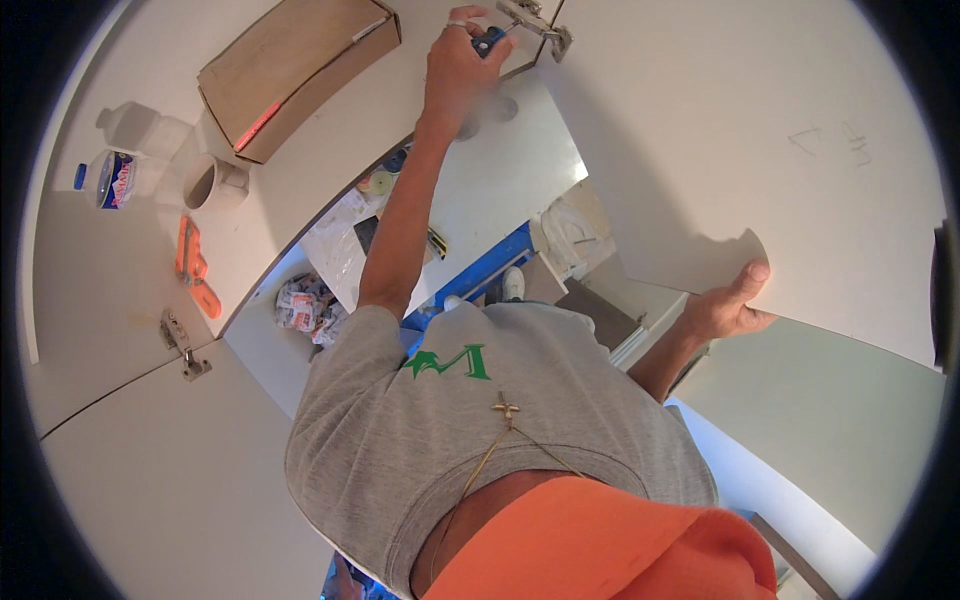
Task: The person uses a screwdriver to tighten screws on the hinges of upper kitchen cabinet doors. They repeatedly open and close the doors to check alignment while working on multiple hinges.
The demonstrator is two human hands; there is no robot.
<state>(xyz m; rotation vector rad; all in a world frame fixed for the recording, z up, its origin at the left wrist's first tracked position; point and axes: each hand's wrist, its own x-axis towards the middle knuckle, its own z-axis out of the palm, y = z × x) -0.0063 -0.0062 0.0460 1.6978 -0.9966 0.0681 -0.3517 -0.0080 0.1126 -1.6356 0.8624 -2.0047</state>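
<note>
My left hand [458,75] reaches up to the top of the view, its fingers closed around the dark blue handle of a screwdriver [489,42]. The screwdriver's shaft points at a metal cabinet hinge [560,42] where a large white door panel [740,120] meets the cabinet; whether the tip sits in a screw is too small to tell. Lower on the right, my right hand [728,308] grips the edge of that panel. Its thumb lies on the panel's face and the fingers are mostly hidden behind it. Pencil marks show on the panel.
On the shelf at left are a cardboard box [290,75] with a red pen [258,127], a mug [220,182], a plastic bottle [112,180] and an orange tool [195,265]. Another hinge [184,346] joins the lower-left door [170,450]. Below, a white worktop [525,150] bears loose things.
</note>
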